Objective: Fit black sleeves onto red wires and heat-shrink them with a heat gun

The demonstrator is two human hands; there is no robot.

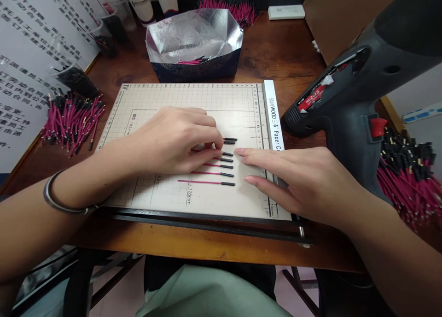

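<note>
Several thin magenta wires with black-sleeved ends (209,183) lie in a row on a cream paper cutter board (165,96) printed with a grid. My left hand (179,139) reaches over the row, thumb and forefinger closed in a pinch on one wire near its black sleeve (227,154). Part of the row is hidden under that hand. Just right of the sleeved ends, my right hand (300,179) rests over the board's right side, fingers stretched and thumb apart, with nothing in it.
Behind the board stands a foil-lined box (196,70) with a few wires inside. Wire heaps lie at left (72,121), right (410,179) and back (228,7). A large black heat gun (352,86) looms at right. Plastic cups (74,77) and paper cups (138,3) line the back left.
</note>
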